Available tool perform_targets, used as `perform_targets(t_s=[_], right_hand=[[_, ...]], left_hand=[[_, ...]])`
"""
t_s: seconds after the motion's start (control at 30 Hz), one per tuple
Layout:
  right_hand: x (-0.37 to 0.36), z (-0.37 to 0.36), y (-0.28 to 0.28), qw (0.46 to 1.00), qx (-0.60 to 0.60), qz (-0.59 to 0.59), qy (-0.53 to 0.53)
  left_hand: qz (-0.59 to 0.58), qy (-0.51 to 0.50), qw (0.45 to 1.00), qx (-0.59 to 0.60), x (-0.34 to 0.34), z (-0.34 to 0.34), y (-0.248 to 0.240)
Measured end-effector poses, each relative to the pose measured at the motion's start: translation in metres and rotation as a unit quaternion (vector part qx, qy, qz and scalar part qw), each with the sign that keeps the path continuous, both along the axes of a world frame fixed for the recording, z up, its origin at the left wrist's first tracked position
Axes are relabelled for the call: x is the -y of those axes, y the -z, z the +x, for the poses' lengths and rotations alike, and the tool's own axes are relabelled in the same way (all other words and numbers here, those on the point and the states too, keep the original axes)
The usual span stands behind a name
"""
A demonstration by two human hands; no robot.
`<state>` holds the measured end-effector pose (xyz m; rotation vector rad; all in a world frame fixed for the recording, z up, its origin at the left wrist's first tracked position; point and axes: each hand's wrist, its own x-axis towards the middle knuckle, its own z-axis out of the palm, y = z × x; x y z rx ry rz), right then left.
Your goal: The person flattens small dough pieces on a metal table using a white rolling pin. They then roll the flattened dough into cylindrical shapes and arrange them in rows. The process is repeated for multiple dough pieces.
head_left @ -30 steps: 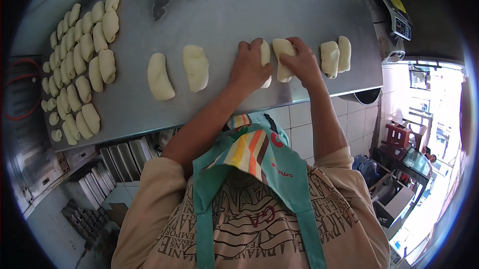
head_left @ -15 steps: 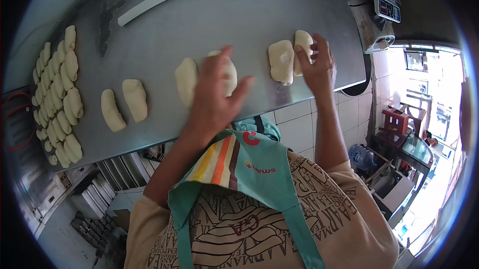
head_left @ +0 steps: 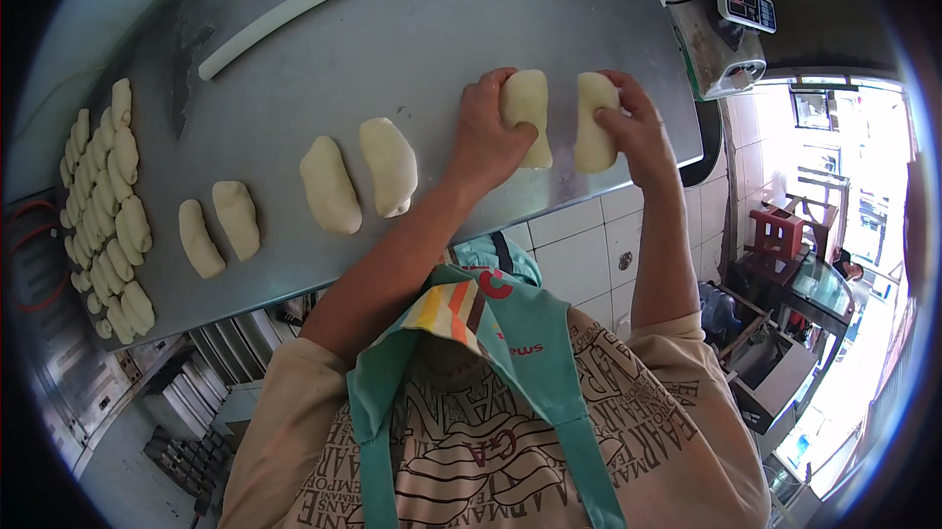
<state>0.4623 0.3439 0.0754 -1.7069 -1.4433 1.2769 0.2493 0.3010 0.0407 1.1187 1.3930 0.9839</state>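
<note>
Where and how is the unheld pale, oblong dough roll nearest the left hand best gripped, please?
Probably around the middle of that dough roll, coming from above and spanning its width: it is elongated and lies down, with gaps along both long sides.

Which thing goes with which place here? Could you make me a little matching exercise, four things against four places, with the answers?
Things
1. White rod
2. Digital scale
3. Rightmost dough roll
4. Large group of dough rolls

Places
A. Held in the person's right hand
B. At the left end of the metal table
C. Lying alone across the far part of the table
D. At the upper right of the picture, past the table's edge

Right pairs: 1-C, 2-D, 3-A, 4-B
</note>
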Motion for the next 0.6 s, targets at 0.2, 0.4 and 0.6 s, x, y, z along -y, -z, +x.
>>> perform_targets(t_s=[0.2,0.4,0.6], right_hand=[[-0.023,0.0,0.022,0.975,0.187,0.042,-0.116],[-0.037,0.011,0.016,0.975,0.144,-0.015,-0.168],[-0.118,-0.094,-0.007,0.897,0.181,0.299,-0.269]], left_hand=[[0.012,0.004,0.992,-0.124,0.006,0.017,0.015],[0.055,-0.016,0.993,-0.107,0.018,0.015,0.018],[0.021,0.015,0.992,-0.12,0.027,0.004,0.0]])
